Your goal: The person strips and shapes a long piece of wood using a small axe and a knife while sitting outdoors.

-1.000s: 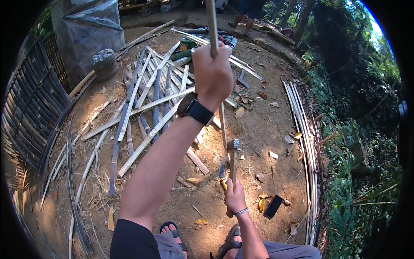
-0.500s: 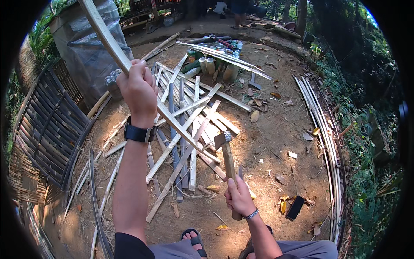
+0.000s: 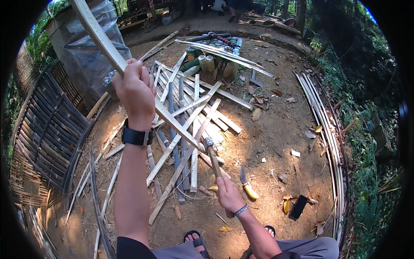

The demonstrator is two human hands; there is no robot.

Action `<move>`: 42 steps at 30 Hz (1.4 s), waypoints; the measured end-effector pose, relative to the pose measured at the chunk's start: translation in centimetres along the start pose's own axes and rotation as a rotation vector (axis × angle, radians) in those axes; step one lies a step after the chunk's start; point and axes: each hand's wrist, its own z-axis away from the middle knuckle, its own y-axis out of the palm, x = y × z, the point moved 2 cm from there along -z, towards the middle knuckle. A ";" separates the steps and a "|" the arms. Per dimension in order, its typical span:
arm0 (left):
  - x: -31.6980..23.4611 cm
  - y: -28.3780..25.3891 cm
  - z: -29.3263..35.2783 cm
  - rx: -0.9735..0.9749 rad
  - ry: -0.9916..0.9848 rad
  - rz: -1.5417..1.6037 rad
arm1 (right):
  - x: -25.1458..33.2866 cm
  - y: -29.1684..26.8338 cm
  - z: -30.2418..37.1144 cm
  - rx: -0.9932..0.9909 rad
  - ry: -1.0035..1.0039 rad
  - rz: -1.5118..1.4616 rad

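Observation:
My left hand is closed around a long pale bamboo strip, held raised and slanting from the upper left down toward the middle. Lower down, my right hand grips the wooden handle of a hammer. The hammer's head is up against or just beside the strip's lower end; I cannot tell whether they touch. Beneath both hands lies a loose pile of flat bamboo slats. On the dirt to the right of the hammer rests a knife with a yellow handle.
A phone lies at the lower right. Long thin poles run along the right edge. A dark slatted bamboo panel leans at the left, near plastic sheeting. Farther off are jars, a small metal-headed tool and another person's legs.
My right hand has moved slightly left with the hammer, its head swinging down and left to the strip's lower end. The knife is now uncovered. My left hand has barely shifted.

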 end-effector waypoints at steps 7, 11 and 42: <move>-0.6 0.1 0.0 0.047 0.020 0.035 | 10.2 -4.5 0.8 -0.009 -0.097 -0.343; 0.2 2.1 0.6 0.066 0.027 0.062 | -1.8 0.6 1.6 0.017 0.126 -0.025; 1.4 3.1 -0.2 0.087 0.176 -0.080 | -9.8 0.6 -1.2 0.109 0.307 -0.094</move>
